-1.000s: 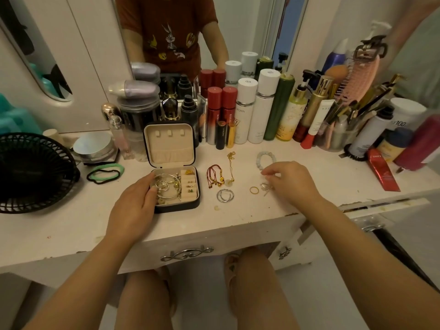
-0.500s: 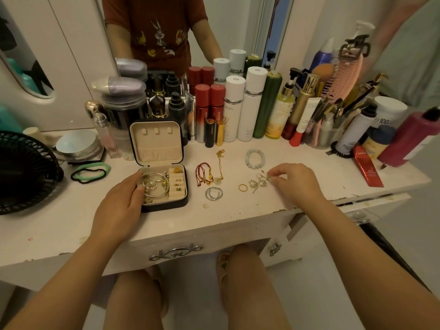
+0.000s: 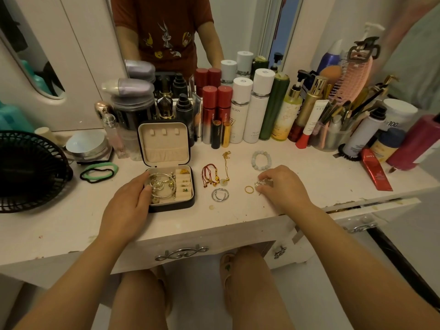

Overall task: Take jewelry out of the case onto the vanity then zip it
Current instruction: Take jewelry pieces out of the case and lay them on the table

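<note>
- While your left hand (image 3: 128,206) curls over the open case's (image 3: 172,206) left wall, fingertips against the tangled silver bangles (image 3: 164,186), your right hand (image 3: 283,186) pinches a small silver piece (image 3: 259,184) on the vanity (image 3: 238,213) beside the gold ring (image 3: 249,189).
- The bangles look light, stiff and slippery — hook a finger through the loops.
- They may snag together — lift slowly.

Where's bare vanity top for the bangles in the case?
Bare: right of the right hand, between bead bracelet and red tube; also the front strip between hair ties and left hand. Crowded: between case and right hand, and the bottle row.
</note>
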A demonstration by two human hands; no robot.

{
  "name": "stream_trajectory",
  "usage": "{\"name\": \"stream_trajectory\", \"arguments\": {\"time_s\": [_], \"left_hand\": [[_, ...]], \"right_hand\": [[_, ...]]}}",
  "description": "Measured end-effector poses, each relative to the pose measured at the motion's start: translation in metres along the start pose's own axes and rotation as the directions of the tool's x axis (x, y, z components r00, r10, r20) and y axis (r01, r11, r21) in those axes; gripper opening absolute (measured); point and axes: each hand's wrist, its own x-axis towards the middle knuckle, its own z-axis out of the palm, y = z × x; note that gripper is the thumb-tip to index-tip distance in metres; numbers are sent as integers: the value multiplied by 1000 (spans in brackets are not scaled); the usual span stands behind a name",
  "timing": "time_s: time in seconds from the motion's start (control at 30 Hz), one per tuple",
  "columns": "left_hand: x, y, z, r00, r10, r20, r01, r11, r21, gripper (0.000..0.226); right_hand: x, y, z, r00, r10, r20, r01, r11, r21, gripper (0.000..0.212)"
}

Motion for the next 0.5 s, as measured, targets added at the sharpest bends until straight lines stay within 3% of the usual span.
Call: {"name": "stream_trajectory", "arguments": {"time_s": [0.37, 0.5], "left_hand": [[1, 0, 1, 1000, -8, -4, 8, 1000, -14, 41], [1, -3, 2, 1000, 6, -5, -6, 1000, -6, 41]], "right_hand": [[8, -7, -6, 994, -24, 105, 26, 999, -19, 27], [10, -4, -4, 997, -25, 77, 28, 999, -40, 30]]}}
